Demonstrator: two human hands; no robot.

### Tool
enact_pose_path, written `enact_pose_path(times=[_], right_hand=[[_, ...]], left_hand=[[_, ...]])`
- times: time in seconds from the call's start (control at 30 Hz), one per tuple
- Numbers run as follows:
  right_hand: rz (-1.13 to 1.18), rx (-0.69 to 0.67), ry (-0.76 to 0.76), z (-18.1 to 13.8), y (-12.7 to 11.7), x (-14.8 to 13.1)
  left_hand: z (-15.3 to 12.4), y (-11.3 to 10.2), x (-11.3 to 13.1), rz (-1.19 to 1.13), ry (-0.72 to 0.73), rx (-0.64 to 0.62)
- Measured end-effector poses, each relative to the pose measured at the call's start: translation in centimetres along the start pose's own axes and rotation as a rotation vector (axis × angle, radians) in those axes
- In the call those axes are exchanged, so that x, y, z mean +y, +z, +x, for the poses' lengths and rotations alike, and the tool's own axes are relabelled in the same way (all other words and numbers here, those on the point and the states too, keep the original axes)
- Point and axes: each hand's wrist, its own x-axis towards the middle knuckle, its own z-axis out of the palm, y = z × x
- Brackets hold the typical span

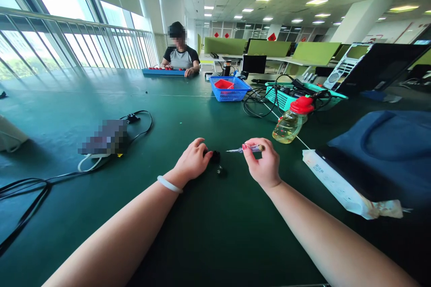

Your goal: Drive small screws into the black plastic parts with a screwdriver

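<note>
Near the middle of the dark green table (208, 242), my left hand (192, 161) is closed on a small black part (216, 157) lying on the tabletop. The fingers partly cover it, so its exact kind is unclear. My right hand (266, 166) grips a screwdriver (251, 148) with a clear purplish handle. Its thin metal tip points left toward the black part, with a short gap between them. Just below that part lies another small dark piece (220, 170) with shiny metal bits, touched by neither hand.
Beyond my right hand stands a red-lidded bottle (288, 125). A blue basket (230, 92) and a green basket (281, 97) of cables sit farther back. On the right lie a white package (336, 184) and a blue bag (397, 148); cables (33, 184) run along the left. A person (182, 57) sits opposite.
</note>
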Motion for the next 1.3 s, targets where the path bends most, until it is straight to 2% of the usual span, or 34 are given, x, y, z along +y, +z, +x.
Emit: enact_pose_path(times=[0.13,0.23,0.3,0.4,0.47,0.67,0.83,0.93,1.03,1.2,1.3], right_hand=[[0.015,0.014,0.087,0.0,0.1,0.5],[0.07,0.028,0.178,-0.1,0.4,1.0],[0.146,0.03,0.269,-0.2,0.8,1.6],[0.294,0.036,0.498,-0.2,1.4,3.0],[0.289,0.058,0.577,-0.1,1.7,3.9],[0.211,0.062,0.502,0.2,1.5,4.3],[0.184,0.035,0.45,0.1,1.0,3.1],[0.165,0.019,0.432,0.2,0.8,2.8],[0.157,0.009,0.436,0.2,0.7,2.8],[0.172,-0.008,0.452,0.1,1.0,2.8],[0.187,-0.013,0.459,0.0,1.1,2.8]], left_hand=[[-0.4,0.1,0.3,-0.084,0.172,-0.144],[-0.8,-0.2,0.6,-0.06,0.22,-0.233],[-1.0,-0.5,1.0,-0.051,0.248,-0.256],[-1.5,-0.8,1.9,-0.061,0.308,-0.256],[-1.8,-0.8,2.7,-0.064,0.33,-0.243],[-2.5,-0.5,4.4,-0.047,0.339,-0.215],[-4.3,-1.6,3.7,-0.022,0.335,-0.215],[-6.7,-3.3,2.3,0.005,0.299,-0.224],[-9.7,-5.8,-0.5,0.051,0.204,-0.263],[-14.8,-10.3,-8.1,0.2,-0.065,-0.302],[-17.5,-12.6,-12.7,0.236,-0.212,-0.22]])
